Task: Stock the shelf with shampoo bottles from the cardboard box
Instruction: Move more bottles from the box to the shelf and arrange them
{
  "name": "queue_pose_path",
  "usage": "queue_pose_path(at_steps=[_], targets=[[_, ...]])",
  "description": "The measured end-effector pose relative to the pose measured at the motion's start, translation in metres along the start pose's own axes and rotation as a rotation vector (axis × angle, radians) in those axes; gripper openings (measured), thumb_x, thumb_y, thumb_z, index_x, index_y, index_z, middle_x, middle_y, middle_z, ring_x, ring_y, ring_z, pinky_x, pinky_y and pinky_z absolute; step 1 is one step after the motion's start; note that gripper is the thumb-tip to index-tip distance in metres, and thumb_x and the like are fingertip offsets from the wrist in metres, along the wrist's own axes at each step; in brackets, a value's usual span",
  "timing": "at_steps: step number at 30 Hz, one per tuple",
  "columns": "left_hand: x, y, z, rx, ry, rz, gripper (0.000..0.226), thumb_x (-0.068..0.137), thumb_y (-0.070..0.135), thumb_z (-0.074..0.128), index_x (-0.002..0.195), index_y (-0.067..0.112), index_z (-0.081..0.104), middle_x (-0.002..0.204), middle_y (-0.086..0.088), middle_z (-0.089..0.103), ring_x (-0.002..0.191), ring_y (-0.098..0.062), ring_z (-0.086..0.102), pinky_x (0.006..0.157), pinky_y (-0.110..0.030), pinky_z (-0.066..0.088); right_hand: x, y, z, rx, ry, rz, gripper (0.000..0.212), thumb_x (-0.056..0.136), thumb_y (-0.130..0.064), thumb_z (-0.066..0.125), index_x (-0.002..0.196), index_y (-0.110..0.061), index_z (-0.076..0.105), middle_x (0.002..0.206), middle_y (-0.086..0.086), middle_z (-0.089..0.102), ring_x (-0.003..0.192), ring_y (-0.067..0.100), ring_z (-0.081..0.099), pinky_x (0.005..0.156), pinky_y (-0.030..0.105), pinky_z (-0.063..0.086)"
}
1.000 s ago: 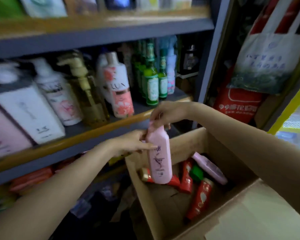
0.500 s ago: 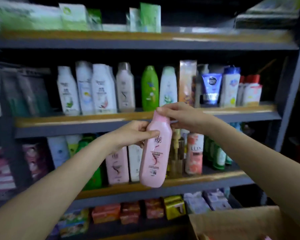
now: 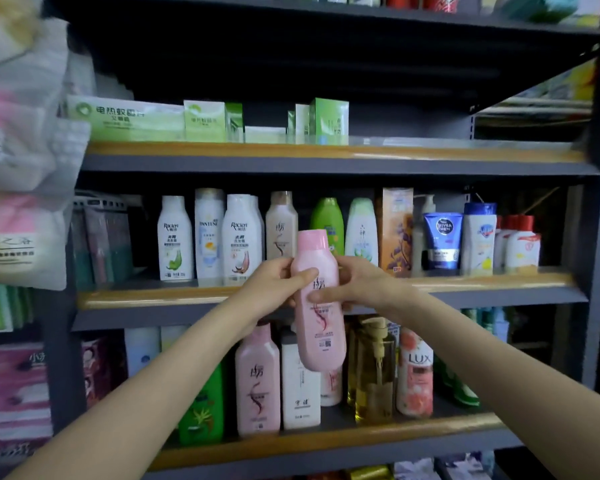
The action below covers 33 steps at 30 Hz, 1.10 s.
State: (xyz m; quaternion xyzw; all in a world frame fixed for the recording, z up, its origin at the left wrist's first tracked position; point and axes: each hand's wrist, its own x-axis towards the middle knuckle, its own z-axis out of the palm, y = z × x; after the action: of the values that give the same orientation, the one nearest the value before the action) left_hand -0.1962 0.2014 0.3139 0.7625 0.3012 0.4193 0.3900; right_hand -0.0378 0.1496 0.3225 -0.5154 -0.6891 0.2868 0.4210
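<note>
I hold a pink shampoo bottle [image 3: 321, 327] upright in front of the shelves, cap up. My left hand [image 3: 272, 289] grips its upper left side, thumb across the front. My right hand [image 3: 354, 285] grips the upper right side, fingers curled round it. The bottle hangs before the front rail of the middle shelf [image 3: 174, 297], which carries a row of shampoo bottles. On the lower shelf [image 3: 326, 443] a matching pink bottle [image 3: 258, 386] stands just below left of mine. The cardboard box is out of view.
The middle shelf holds white Rocien bottles [image 3: 174, 240], a green bottle [image 3: 327, 225] and a Nivea tube [image 3: 442, 239]. Below stand a pump bottle [image 3: 374, 372] and a LUX bottle [image 3: 414, 379]. Green boxes [image 3: 205, 121] line the upper shelf. Soft packs [image 3: 18, 168] hang at left.
My view has risen from the box to the shelves. The pink bottle has been lifted up to the middle shelf's edge. My right hand has shifted from the cap to the bottle's side.
</note>
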Motion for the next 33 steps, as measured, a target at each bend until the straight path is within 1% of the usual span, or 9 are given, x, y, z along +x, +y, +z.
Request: queue_pose_path(at_steps=[2, 6, 9, 12, 15, 19, 26, 30, 33], targets=[[0.007, 0.007, -0.008, -0.100, 0.069, 0.045, 0.016, 0.089, 0.016, 0.056, 0.104, 0.009, 0.058, 0.084, 0.004, 0.064, 0.059, -0.001, 0.060, 0.054, -0.013, 0.050, 0.013, -0.009, -0.004, -0.029, 0.113, -0.061, 0.047, 0.073, -0.011, 0.076, 0.115, -0.008, 0.057, 0.096, 0.006, 0.070, 0.081, 0.014, 0.067, 0.057, 0.017, 0.051], [0.024, 0.012, -0.030, 0.069, 0.262, 0.131, 0.018, 0.089, 0.010, 0.055, 0.107, 0.010, 0.058, 0.097, 0.001, 0.059, 0.074, -0.011, 0.058, 0.050, -0.005, 0.046, 0.047, -0.026, -0.010, -0.051, 0.375, -0.223, 0.050, 0.068, -0.013, 0.081, 0.109, -0.007, 0.054, 0.106, 0.015, 0.066, 0.098, 0.028, 0.064, 0.086, 0.046, 0.054], [0.034, 0.005, -0.047, 0.095, 0.344, 0.086, 0.013, 0.090, 0.011, 0.053, 0.101, 0.016, 0.059, 0.097, 0.000, 0.059, 0.073, -0.014, 0.058, 0.064, -0.024, 0.051, 0.069, -0.035, -0.007, -0.112, 0.442, -0.293, 0.047, 0.067, -0.015, 0.081, 0.105, -0.007, 0.055, 0.102, 0.014, 0.065, 0.093, 0.026, 0.062, 0.084, 0.043, 0.053], [0.042, 0.000, -0.059, 0.107, 0.365, 0.051, 0.015, 0.090, 0.009, 0.052, 0.103, 0.013, 0.060, 0.102, -0.004, 0.059, 0.072, -0.014, 0.058, 0.081, -0.044, 0.051, 0.088, -0.036, -0.001, -0.126, 0.416, -0.305, 0.046, 0.067, -0.012, 0.081, 0.104, -0.004, 0.054, 0.090, 0.006, 0.063, 0.084, 0.021, 0.059, 0.080, 0.038, 0.051], [0.049, -0.003, -0.063, 0.159, 0.351, 0.054, 0.021, 0.090, 0.008, 0.053, 0.109, 0.009, 0.060, 0.105, -0.005, 0.059, 0.078, -0.025, 0.057, 0.072, -0.037, 0.050, 0.107, -0.030, 0.003, -0.142, 0.376, -0.283, 0.043, 0.067, -0.010, 0.081, 0.099, -0.006, 0.053, 0.087, 0.002, 0.059, 0.084, 0.018, 0.056, 0.081, 0.041, 0.050], [0.058, -0.011, -0.062, 0.274, 0.285, 0.024, 0.031, 0.088, 0.012, 0.057, 0.118, 0.006, 0.056, 0.117, -0.007, 0.061, 0.104, -0.026, 0.060, 0.086, -0.034, 0.049, 0.122, -0.021, 0.005, -0.196, 0.336, -0.215, 0.042, 0.066, -0.014, 0.082, 0.095, -0.013, 0.051, 0.087, 0.001, 0.059, 0.082, 0.018, 0.056, 0.076, 0.037, 0.051], [0.070, -0.024, -0.050, 0.339, 0.216, -0.038, 0.042, 0.087, 0.015, 0.058, 0.126, 0.005, 0.049, 0.124, -0.009, 0.059, 0.111, -0.024, 0.058, 0.097, -0.041, 0.048, 0.131, -0.016, 0.005, -0.249, 0.297, -0.112, 0.052, 0.069, -0.017, 0.081, 0.102, -0.012, 0.041, 0.082, -0.002, 0.053, 0.081, 0.019, 0.056, 0.062, 0.029, 0.052], [0.075, -0.030, -0.046, 0.370, 0.234, -0.033, 0.033, 0.086, 0.019, 0.060, 0.117, 0.008, 0.054, 0.113, -0.007, 0.064, 0.103, -0.023, 0.061, 0.090, -0.040, 0.052, 0.134, -0.022, 0.010, -0.489, 0.352, -0.097, 0.065, 0.070, -0.024, 0.080, 0.119, -0.005, 0.043, 0.112, 0.012, 0.047, 0.101, 0.029, 0.053, 0.087, 0.035, 0.046], [0.078, -0.032, -0.045, 0.529, 0.236, -0.032, 0.031, 0.085, 0.023, 0.060, 0.112, 0.008, 0.056, 0.106, -0.010, 0.065, 0.097, -0.025, 0.062, 0.087, -0.041, 0.051, 0.130, -0.022, 0.017, -0.597, 0.332, -0.034, 0.069, 0.074, -0.027, 0.076, 0.123, 0.000, 0.037, 0.124, 0.018, 0.043, 0.112, 0.032, 0.050, 0.086, 0.031, 0.041]])
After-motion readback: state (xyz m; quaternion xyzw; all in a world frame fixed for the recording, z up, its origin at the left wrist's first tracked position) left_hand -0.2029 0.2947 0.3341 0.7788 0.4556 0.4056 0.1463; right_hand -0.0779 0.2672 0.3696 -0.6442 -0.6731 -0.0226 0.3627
